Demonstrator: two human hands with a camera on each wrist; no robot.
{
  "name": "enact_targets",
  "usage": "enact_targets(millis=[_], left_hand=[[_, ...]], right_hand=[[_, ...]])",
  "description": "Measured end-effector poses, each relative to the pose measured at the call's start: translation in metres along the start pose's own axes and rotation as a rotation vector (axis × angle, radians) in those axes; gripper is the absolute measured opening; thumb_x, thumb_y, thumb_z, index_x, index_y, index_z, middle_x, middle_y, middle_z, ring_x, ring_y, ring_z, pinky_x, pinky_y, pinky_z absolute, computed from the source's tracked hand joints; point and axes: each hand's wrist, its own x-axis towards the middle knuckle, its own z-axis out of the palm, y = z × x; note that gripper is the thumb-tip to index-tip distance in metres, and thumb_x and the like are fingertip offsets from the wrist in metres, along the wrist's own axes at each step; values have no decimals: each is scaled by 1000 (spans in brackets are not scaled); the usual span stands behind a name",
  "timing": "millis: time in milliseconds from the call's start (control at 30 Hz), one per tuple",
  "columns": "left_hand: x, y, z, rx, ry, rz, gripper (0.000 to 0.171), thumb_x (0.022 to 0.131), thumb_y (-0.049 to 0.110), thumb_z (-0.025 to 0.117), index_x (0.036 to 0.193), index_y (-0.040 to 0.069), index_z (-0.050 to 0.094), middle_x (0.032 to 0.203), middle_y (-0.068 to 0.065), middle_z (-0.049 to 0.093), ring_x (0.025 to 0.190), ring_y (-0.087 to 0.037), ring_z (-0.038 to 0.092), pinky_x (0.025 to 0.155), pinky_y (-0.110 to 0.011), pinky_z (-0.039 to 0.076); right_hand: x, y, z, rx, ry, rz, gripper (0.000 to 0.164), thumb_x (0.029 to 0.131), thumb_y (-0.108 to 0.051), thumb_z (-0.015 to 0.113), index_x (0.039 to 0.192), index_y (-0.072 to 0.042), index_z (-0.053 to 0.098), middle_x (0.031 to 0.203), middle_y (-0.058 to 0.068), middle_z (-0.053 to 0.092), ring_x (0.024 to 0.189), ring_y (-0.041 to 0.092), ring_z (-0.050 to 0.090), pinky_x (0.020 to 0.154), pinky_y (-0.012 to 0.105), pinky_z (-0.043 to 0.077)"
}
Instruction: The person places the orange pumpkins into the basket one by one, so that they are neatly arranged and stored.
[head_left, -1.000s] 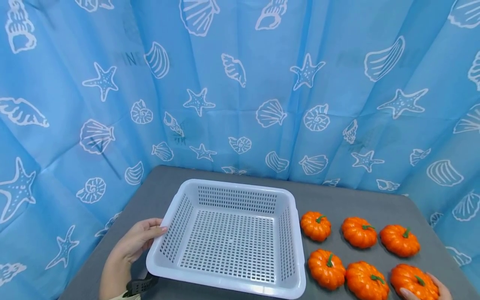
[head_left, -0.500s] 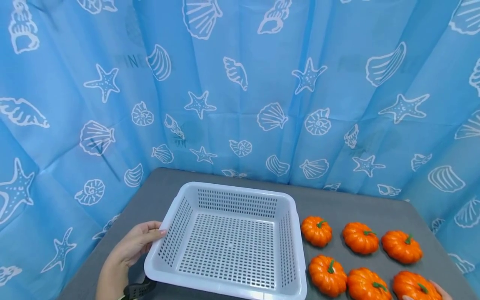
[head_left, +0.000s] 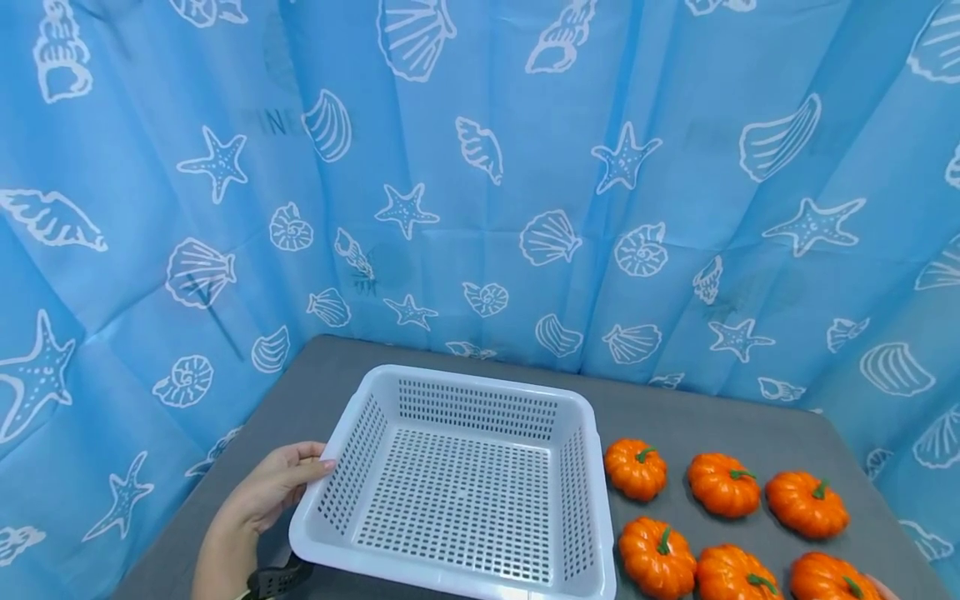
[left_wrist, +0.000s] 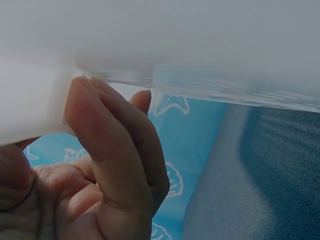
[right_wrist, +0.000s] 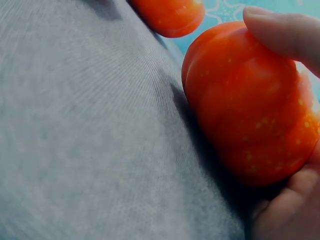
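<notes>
A white perforated plastic basket (head_left: pixel 480 379) stands on the grey table with nothing inside. My left hand (head_left: pixel 273 487) grips its left rim, thumb on top; in the left wrist view the curled fingers (left_wrist: pixel 107 130) press against the basket from below the edge. At the front right, an orange pumpkin (head_left: pixel 828 577) with a green stem is held by my right hand (right_wrist: pixel 295 205). The right wrist view shows the thumb across one side of that pumpkin and the other fingers round the opposite side, close over the cloth. Only a sliver of this hand enters the head view.
Several more small orange pumpkins, such as the back one (head_left: pixel 636 470) and the front one (head_left: pixel 657 557), lie in two rows right of the basket. A grey cloth covers the table (head_left: pixel 322 375). Behind hangs a blue shell-print curtain (head_left: pixel 450 267).
The head view has tilted slightly, so the pumpkins sit a little lower and less of the right hand shows. Both hands keep their holds; the basket stays in place.
</notes>
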Motion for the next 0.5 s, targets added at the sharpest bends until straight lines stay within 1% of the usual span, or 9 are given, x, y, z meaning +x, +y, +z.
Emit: enact_targets(millis=[33, 67, 100, 167, 233, 300, 367, 400, 500], left_hand=[[0, 0, 0, 3, -1, 0, 44, 96, 21, 55, 122, -13, 44, 102, -9, 69, 89, -25, 70, 76, -40, 57], [0, 0, 0, 4, -1, 0, 44, 96, 21, 55, 122, -13, 44, 102, -9, 69, 89, -25, 70, 76, -40, 57], [0, 0, 0, 4, -1, 0, 44, 96, 20, 55, 122, -13, 44, 102, -9, 69, 90, -25, 70, 77, -40, 57], [0, 0, 0, 5, 1, 2, 43, 96, 20, 55, 121, -13, 44, 103, -10, 69, 90, -26, 70, 77, -41, 57], [0, 0, 0, 3, 5, 2, 44, 96, 21, 55, 122, -13, 44, 103, -10, 69, 90, -26, 70, 77, -41, 57], [-1, 1, 0, 1, 9, 0, 44, 96, 21, 56, 122, -13, 44, 103, -10, 69, 90, -25, 69, 77, -40, 57], [-1, 1, 0, 0, 12, -2, 45, 96, 21, 56, 122, -13, 44, 102, -9, 69, 89, -25, 69, 77, -40, 57], [-1, 1, 1, -2, 12, -3, 44, 95, 21, 56, 122, -13, 45, 102, -9, 69, 89, -25, 69, 77, -40, 57], [-2, 2, 1, -5, 12, -2, 43, 95, 20, 56, 121, -12, 46, 101, -9, 69, 89, -25, 70, 76, -40, 57]], right_hand=[[-3, -5, -4, 170, -38, 130, 47, 99, -10, 13, 121, 15, 47, 107, 23, 60, 99, 22, 60, 84, 22, 49], [-9, -8, 2, 282, 66, 196, 53, 100, -14, 8, 130, 11, 44, 120, 22, 57, 110, 24, 57, 94, 27, 47], [-17, -12, 10, 227, 180, 207, 54, 100, -15, 5, 140, 8, 34, 132, 24, 50, 122, 27, 51, 101, 31, 43], [-22, -13, 16, 219, 266, 191, 56, 100, -15, 1, 140, 8, 33, 138, 21, 47, 128, 28, 47, 108, 37, 38], [-21, -11, 14, 119, 228, 157, 55, 100, -11, 1, 138, 10, 34, 137, 22, 48, 127, 27, 48, 106, 35, 40], [-16, -9, 10, -67, 158, 103, 50, 99, -3, 4, 134, 15, 35, 133, 24, 50, 123, 27, 51, 98, 32, 46], [-3, -5, 4, -366, 24, -2, 41, 97, 6, 13, 124, 21, 40, 117, 25, 58, 107, 25, 60, 83, 24, 50], [1, -4, 2, -468, -17, -42, 39, 94, 10, 16, 120, 22, 42, 114, 24, 59, 99, 24, 60, 75, 23, 50], [5, -7, 2, -636, -18, -59, 38, 87, 19, 20, 114, 22, 46, 107, 21, 61, 85, 23, 59, 56, 27, 41]])
